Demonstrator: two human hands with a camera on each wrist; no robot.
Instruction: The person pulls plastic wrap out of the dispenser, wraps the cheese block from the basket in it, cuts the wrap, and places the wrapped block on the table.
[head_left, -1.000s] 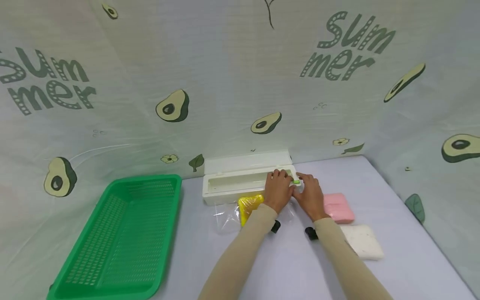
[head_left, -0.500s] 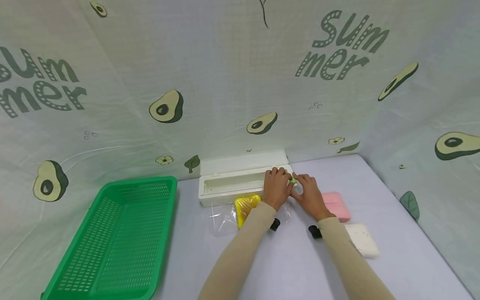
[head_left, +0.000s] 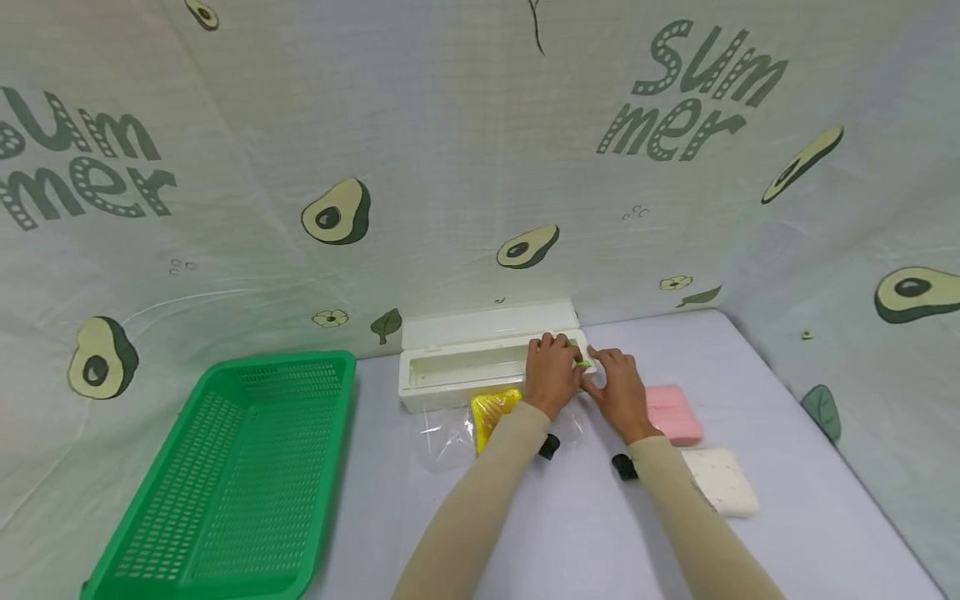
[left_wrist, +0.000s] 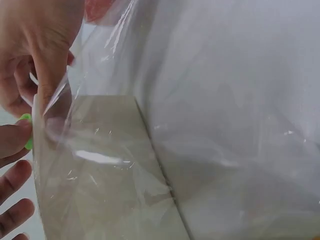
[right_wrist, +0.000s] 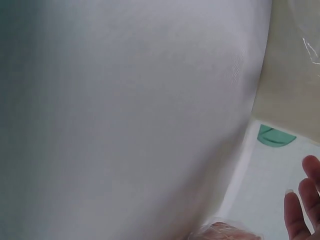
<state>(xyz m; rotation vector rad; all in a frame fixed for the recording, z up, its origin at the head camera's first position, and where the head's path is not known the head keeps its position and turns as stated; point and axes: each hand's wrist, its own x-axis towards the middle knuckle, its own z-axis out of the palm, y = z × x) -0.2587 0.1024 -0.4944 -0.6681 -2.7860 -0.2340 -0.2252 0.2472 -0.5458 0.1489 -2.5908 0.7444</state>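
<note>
A long white cling film dispenser (head_left: 450,390), its lid (head_left: 487,325) raised, lies at the back of the table. Clear film (head_left: 447,437) hangs over its front onto the tabletop. At its right end my left hand (head_left: 551,375) pinches a small bright-green slider (left_wrist: 28,131), partly hidden by the fingertips. My right hand (head_left: 621,396) grips that same end; in the left wrist view its thumb presses the front wall behind the film. A glossy yellow piece (head_left: 491,415) lies by the film, partly behind the left sleeve. Some right-hand fingers (right_wrist: 295,220) show in the right wrist view.
A pink block (head_left: 675,414) and a white block (head_left: 722,482) lie right of the right forearm. Small black pieces show by both sleeves. A green mesh basket (head_left: 333,467) stands at the left. The printed backdrop (head_left: 465,167) rises right behind the dispenser.
The head view has shifted slightly. Both hands stay at the dispenser's right end, with only slight finger movement around the green slider.
</note>
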